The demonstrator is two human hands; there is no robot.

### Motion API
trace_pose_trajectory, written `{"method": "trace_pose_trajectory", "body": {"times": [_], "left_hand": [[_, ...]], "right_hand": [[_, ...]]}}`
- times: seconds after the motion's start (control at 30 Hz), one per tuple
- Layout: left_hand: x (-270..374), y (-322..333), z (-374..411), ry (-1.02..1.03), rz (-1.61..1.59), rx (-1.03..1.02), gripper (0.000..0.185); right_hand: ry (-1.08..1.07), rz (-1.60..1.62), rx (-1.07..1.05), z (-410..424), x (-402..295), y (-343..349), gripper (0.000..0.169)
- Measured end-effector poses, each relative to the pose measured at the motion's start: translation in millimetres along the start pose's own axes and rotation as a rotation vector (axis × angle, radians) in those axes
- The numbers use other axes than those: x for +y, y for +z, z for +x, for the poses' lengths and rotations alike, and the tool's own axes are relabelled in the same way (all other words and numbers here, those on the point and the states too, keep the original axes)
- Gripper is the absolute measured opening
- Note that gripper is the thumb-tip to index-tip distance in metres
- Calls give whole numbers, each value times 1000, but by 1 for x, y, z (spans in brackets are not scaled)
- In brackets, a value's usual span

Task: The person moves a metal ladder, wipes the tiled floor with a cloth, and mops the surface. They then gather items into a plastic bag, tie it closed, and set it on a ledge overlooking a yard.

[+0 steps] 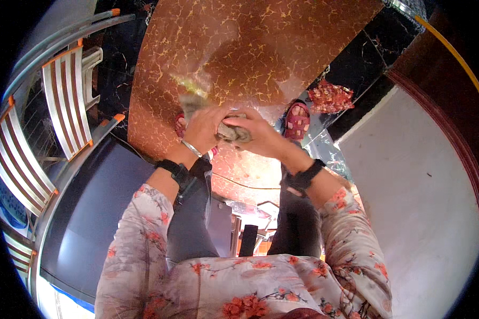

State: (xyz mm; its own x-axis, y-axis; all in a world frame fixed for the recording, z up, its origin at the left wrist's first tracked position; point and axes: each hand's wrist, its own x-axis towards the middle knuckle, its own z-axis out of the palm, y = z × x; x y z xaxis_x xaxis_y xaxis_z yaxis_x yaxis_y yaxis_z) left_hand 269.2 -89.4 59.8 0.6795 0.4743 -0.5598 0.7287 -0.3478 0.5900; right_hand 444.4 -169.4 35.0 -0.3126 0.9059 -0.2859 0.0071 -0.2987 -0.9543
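Note:
Between my two hands is a bunched grey-brown cloth (234, 133), held low over the floor in front of me. My left hand (205, 124) curls round its left side, with a silvery bangle and a dark band on that wrist. From the right, my right hand (261, 135) grips the cloth with bent fingers; a dark band circles this wrist too. Just beyond the left hand shows a blurred greyish patch (193, 103), perhaps a loose end of the same cloth. My fingers hide part of the bundle.
Below lies an orange-brown marbled floor (175, 52) with a black tiled border. A metal stepladder (66, 103) and a dark glossy panel (92, 215) stand left. A crumpled red patterned item (330, 97) lies near my right sandal (297, 121). A white wall (411, 191) rises right.

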Motion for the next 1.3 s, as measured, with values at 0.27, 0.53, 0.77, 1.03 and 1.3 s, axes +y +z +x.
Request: {"method": "trace_pose_trajectory", "body": {"times": [0.27,0.53,0.77,1.03,1.3], "left_hand": [[-43,2,-34,-272,-651,58,45],[-32,-30,-70,-405,-896,215,52],[6,-96,-122,-374,-451,199,34],[49,-175,-215,-342,-294,321,35],[87,-219,-297,-353,-205,234,35]], "right_hand": [[559,-1384,454,-82,157,-174,73],[723,-1369,236,-138,172,-154,12],[739,-1016,497,-310,123,-90,27],[788,-931,492,-298,-80,-33,31],[1051,-468,384,-514,-111,38,35]]}}
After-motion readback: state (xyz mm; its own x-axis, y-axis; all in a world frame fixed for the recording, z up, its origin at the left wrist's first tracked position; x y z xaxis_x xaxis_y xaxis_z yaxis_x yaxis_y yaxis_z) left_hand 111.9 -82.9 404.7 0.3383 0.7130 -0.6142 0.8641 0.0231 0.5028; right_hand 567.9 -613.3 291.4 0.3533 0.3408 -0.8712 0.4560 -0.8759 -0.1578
